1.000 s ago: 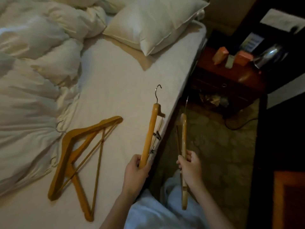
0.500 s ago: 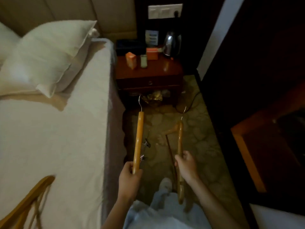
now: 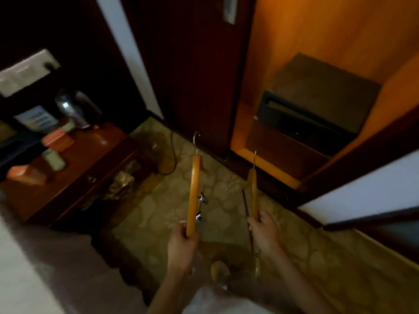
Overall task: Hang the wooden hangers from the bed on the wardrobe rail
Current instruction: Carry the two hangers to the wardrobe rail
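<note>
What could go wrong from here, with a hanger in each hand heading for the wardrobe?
1. Both hands are full: left hand grips the clip hanger, right hand the second hanger. Hooking one on likely means working one-handed.
2. A power cord trails across the floor beside the nightstand; a possible trip or snag.
3. No rail is in view; the safe fills the open compartment, so the hooks could knock it.

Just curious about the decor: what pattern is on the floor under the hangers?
The floor has a pale, beige-yellow floral or blotchy pattern, seen in the head view.
</note>
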